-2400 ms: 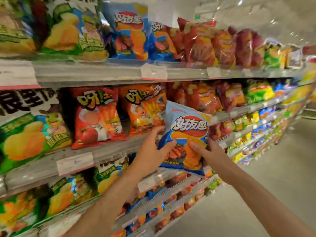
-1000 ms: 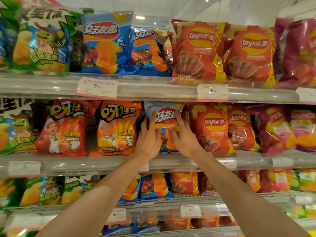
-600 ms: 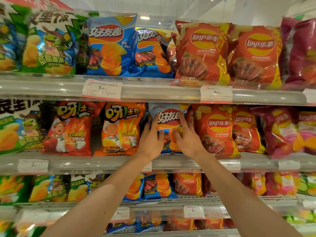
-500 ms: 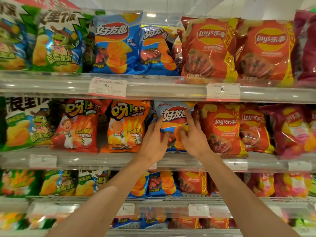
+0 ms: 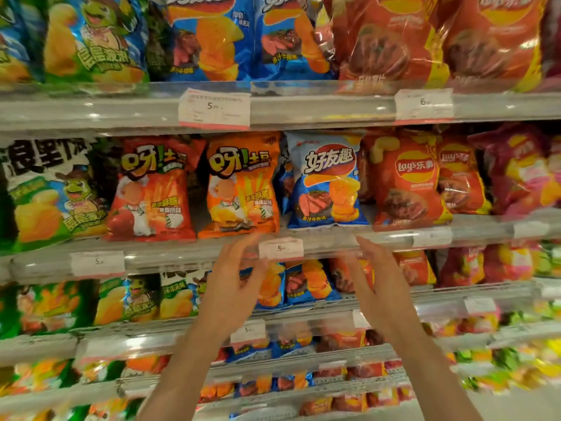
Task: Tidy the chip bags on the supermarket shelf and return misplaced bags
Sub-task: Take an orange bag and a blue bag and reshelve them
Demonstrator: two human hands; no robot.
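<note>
A blue chip bag [image 5: 326, 180] is standing upright on the middle shelf [image 5: 334, 238], just above both hands. Big white writing on it is reading 好友趣. The left hand [image 5: 233, 284] and the right hand [image 5: 379, 281] are hanging in front of the shelf edge with fingers loose and spread, holding nothing and well apart from each other. Above the left hand, an orange bag [image 5: 241, 185] is showing 呀!土豆. Above the right hand, a red bag [image 5: 408, 180] is saying Lay's 乐事. Between the hands, a white price tag [image 5: 280, 248] is reading 5. The blue bag is touching both neighbours, with little room at its sides.
</note>
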